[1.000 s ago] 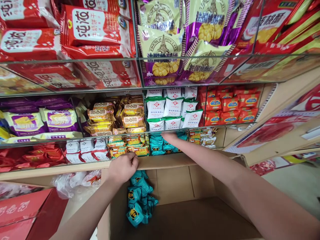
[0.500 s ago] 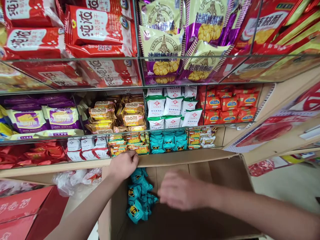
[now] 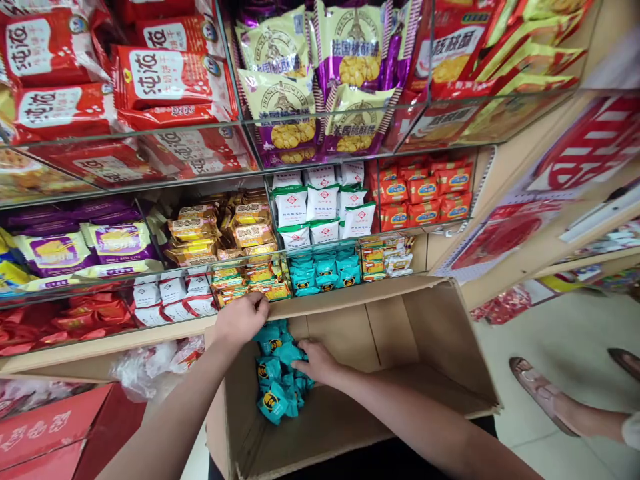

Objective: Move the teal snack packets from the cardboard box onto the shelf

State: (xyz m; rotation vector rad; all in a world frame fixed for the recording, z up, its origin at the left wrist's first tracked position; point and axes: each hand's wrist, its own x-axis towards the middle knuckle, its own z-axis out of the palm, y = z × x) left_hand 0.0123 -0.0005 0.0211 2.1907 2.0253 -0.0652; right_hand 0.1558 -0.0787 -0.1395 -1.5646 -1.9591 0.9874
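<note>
A cardboard box [image 3: 350, 460] stands tilted below the shelves, with a small heap of teal snack packets [image 3: 275, 403] in its left end. My left hand [image 3: 242, 316] is closed over the box's back rim near its left corner. Inside the box, my right hand [image 3: 317, 362] reaches to the heap from the right. Its thumb and fingers are apart and touch the upper teal packets; the far fingertips are partly hidden among them. Matching teal packets [image 3: 326, 273] fill a bottom shelf compartment just behind the box.
Glass-fronted shelves hold red biscuit packs [image 3: 170, 80], purple biscuit packs [image 3: 287, 127], white packets [image 3: 323, 203] and small red packets [image 3: 423, 190]. A red carton [image 3: 50, 433] sits at lower left. Another person's foot in a sandal [image 3: 543, 393] is on the floor at right.
My right hand has moved left and down onto the teal packets, its fingers spreading. My left hand stays on the rim. The view has shifted right, bringing another person's feet into sight.
</note>
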